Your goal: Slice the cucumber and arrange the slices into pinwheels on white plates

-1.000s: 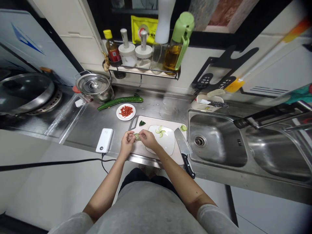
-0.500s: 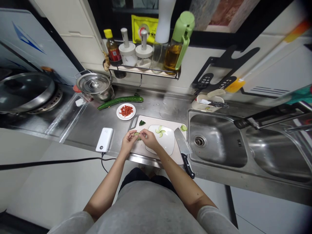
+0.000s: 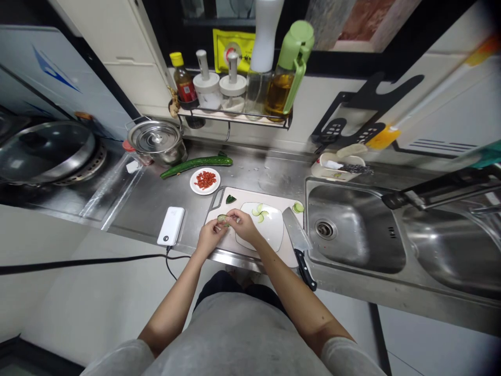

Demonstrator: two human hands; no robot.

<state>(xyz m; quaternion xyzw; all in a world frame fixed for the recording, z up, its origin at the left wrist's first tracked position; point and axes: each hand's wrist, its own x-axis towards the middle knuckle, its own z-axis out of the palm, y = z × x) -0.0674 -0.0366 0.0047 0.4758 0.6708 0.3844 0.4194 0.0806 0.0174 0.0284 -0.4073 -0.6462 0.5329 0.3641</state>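
Over the left part of the cutting board (image 3: 245,196), beside the white plate (image 3: 266,235), our left hand (image 3: 210,235) and right hand (image 3: 242,224) both pinch a cucumber slice (image 3: 222,218) between them, though whether it is 1 layer or 2 we cannot tell. We judge it light, wet and slippery, bendable yet easily torn, so best held lightly by its skin edge. We see pale green flesh with a thin, darker rim.

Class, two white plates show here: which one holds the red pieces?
The small round plate on the steel counter; the larger, squarish plate rests on the cutting board and bears pale green slices instead.
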